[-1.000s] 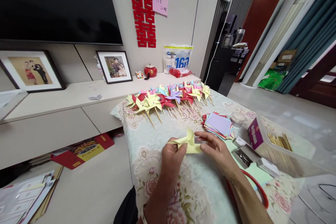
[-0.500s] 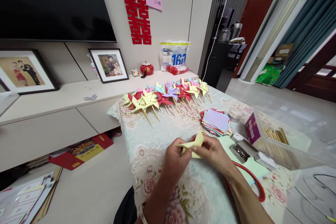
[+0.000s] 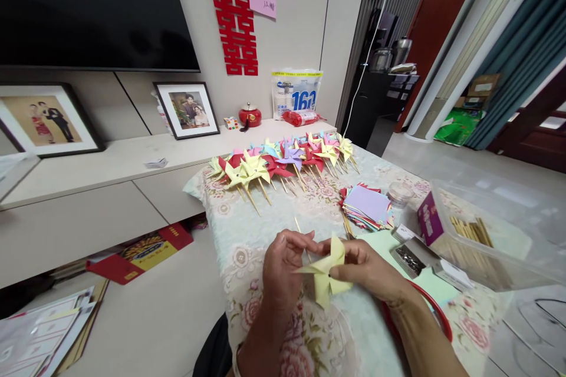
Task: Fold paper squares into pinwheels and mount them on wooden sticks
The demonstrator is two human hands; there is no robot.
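While both of our hands meet low over the floral tablecloth [image 3: 247, 230], they hold a yellow paper pinwheel [image 3: 326, 274] between them: the left hand [image 3: 283, 268] has its fingers curled and closed on the pinwheel's left blades, and the right hand [image 3: 369, 268] pinches the centre with thumb and fingertips pressed together. A thin wooden stick [image 3: 299, 231] pokes up just behind the left hand's fingers. Just right of the pinwheel lies an open small box of metal pins [image 3: 409, 259], and beyond it a clear plastic bin [image 3: 495, 235] with wooden sticks inside. Behind the pinwheel and a little to its right sits a stack of coloured paper squares [image 3: 367, 206], with a small round clear container [image 3: 400, 193] beside it. Farther behind the pinwheel, a row of finished pinwheels [image 3: 283, 162] in yellow, red, purple and pink lies across the far end of the cloth.
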